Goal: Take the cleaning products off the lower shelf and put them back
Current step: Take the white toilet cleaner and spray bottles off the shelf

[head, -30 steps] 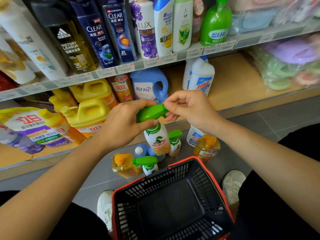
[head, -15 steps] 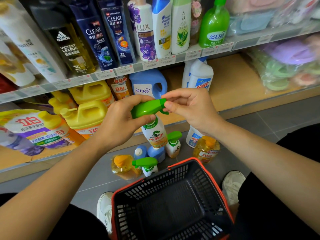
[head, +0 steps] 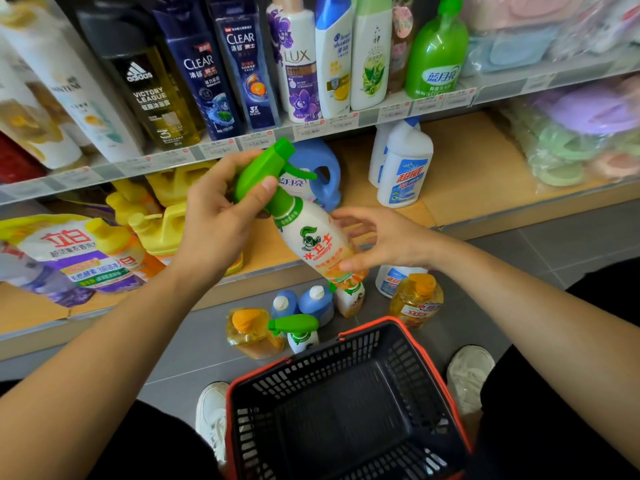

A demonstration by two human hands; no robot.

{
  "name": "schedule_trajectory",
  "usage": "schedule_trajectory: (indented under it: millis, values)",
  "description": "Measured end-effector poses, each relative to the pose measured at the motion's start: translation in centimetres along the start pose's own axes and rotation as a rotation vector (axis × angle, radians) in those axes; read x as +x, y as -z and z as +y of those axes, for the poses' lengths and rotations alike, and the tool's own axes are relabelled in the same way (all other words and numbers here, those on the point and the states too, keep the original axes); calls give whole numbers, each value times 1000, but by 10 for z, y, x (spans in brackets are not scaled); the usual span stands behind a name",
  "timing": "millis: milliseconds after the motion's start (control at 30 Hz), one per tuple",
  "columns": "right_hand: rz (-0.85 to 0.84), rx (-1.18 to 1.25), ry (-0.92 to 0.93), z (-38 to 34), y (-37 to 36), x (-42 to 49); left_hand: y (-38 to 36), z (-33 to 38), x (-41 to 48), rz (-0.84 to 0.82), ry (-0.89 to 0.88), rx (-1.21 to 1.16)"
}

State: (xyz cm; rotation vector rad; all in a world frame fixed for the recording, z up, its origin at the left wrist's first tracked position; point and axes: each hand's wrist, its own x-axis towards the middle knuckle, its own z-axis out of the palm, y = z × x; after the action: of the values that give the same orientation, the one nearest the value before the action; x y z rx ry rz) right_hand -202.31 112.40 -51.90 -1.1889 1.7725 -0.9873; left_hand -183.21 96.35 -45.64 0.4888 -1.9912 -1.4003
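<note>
**Upper shelf** point(head: 346, 123): we count a row of upright shampoo bottles point(head: 197, 81), with a green pump bottle point(head: 436, 53) to their right.

**Lower shelf** point(head: 467, 161), wooden: from left to right we list a refill pouch point(head: 69, 251) lying flat, yellow jugs point(head: 162, 223), a blue jug point(head: 327, 174), and two white bottles point(head: 405, 168) one behind the other. Bagged pastel goods point(head: 571, 140) sit at the far right.

**Floor** point(head: 554, 244): grey tile, running in front of the lower shelf.

**Basket** point(head: 304, 379): black mesh with a red rim, standing on the floor between two white shoes point(head: 213, 417).

**Left hand** point(head: 218, 216): we record its fingers wrapped round the spray bottle's green trigger head, with the thumb laid across the front.

**Right hand** point(head: 388, 240): its fingers are spread and curved round the lower body of the same bottle. The thumb lies on the front of the label and the others sit behind.

**Spray bottle** point(head: 311, 240): white body with a green head, held in the air in front of the lower shelf and above the floor group. It is tilted, head up and to the left, base down and to the right.

**Floor group**, between the basket and the lower shelf, all upright and close together:
- two soap bottles point(head: 249, 334), yellow with orange caps, one at each end
- two blue bottles point(head: 317, 299) with white caps, side by side
- a second sprayer point(head: 298, 330) just beside the basket
- a third sprayer point(head: 351, 297), partly hidden behind the held one
- one white bottle point(head: 391, 278) below the right hand
</note>
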Motion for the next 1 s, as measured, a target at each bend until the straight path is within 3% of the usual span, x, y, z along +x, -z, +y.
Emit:
schedule_trajectory:
  millis: [167,333,433,633,800,933,1000]
  values:
    - [32,-57,13,10,-14,8,4,-1,6,164,119,-141]
    - [107,245,0,11,-24,6,12,-3,17,288,246,-318]
    - [96,470,-42,7,-33,3,11,-9,20,217,335,-302]
    - [46,701,-98,0,-40,-3,3,-19,17,202,505,-301]
    - [17,844,-107,-4,-41,-6,-2,-23,9,-74,521,-322]
    - [0,786,-55,-5,-41,-7,-3,-23,10,39,494,-333]
    - [67,715,-23,-3,-43,-5,-7,-25,10,104,463,-321]
